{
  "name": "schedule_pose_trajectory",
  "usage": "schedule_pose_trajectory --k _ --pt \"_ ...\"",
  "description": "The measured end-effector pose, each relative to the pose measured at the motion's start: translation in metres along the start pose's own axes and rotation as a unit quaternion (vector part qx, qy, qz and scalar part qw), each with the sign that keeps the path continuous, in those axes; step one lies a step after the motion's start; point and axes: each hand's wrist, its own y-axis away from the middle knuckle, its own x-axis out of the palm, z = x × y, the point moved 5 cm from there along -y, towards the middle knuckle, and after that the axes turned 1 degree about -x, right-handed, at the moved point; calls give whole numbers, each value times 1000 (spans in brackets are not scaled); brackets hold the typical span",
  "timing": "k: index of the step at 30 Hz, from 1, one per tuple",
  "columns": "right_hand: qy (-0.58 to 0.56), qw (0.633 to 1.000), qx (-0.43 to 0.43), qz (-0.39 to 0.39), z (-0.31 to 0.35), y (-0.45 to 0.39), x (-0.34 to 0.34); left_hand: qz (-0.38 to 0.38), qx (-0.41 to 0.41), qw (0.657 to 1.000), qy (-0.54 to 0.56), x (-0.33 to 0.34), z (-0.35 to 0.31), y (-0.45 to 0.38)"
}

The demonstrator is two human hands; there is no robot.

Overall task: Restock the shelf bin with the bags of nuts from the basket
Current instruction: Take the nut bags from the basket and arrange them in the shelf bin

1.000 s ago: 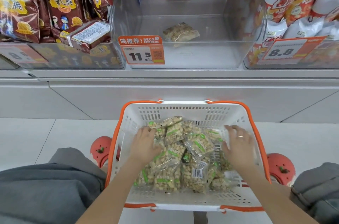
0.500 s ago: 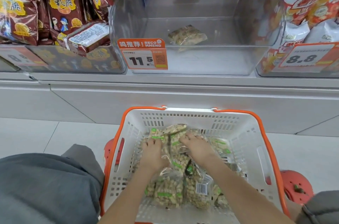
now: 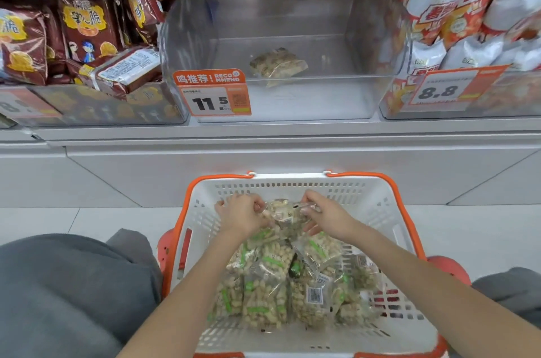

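Clear nut bag | gripped by left hand and right hand | above basket

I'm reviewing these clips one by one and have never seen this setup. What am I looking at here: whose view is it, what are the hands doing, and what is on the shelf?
There is no machine here. The picture comes from a camera worn on a person's head, looking forward and down, so the two bare arms reaching in from below are the wearer's own. On the floor in front of them stands a white basket with orange trim, holding a heap of clear bags of nuts. The left hand and the right hand together grip one bag raised above the heap. Above is the clear shelf bin, marked 11.5 on its price tag, with a single bag lying inside. The bin to its left holds brown snack packs; the one to its right holds white packs.
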Motion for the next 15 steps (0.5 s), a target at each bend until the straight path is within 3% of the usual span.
schedule_pose_trajectory --k 3,6,11,15 --pt "21 999 -34 29 47 12 -28 67 69 991 95 -32 -25 8" --pt "7 997 -79 23 101 34 -61 61 122 974 179 -89 -52 28" --pt "-80 977 -196 -38 169 104 -101 81 177 946 260 -178 -97 69" --pt "-75 949 -287 -110 215 165 -118 66 235 921 305 -228 -136 100"
